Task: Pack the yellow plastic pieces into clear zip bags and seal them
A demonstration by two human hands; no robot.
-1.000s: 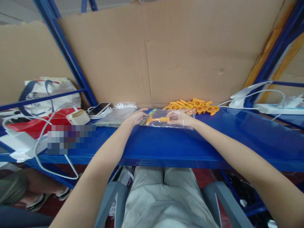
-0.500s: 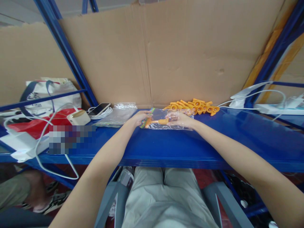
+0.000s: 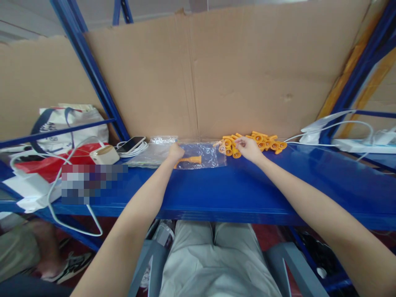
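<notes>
My left hand (image 3: 175, 152) is closed on the left end of a clear plastic bag (image 3: 213, 156), which lies flat on the blue shelf. Inside the bag is one orange toy horn (image 3: 194, 159), its flared end pointing right. My right hand (image 3: 251, 149) is at a pile of orange toy horns (image 3: 262, 142) against the cardboard. Its fingers are curled together among the horns; what they hold, if anything, is hidden. To the left of my left hand lies a stack of flat clear bags (image 3: 145, 156).
A phone (image 3: 132, 144) rests on a coiled white cable, near a white charger (image 3: 104, 154), a red bag (image 3: 66, 154) and a white tote bag (image 3: 71, 128). White cables and a power strip (image 3: 361, 145) lie at right. Cardboard (image 3: 247, 74) backs the blue shelf (image 3: 235, 189).
My right hand has left the plastic bag and moved right to the pile of horns. My left hand has shifted slightly left with the bag, and the horn inside has moved left too.
</notes>
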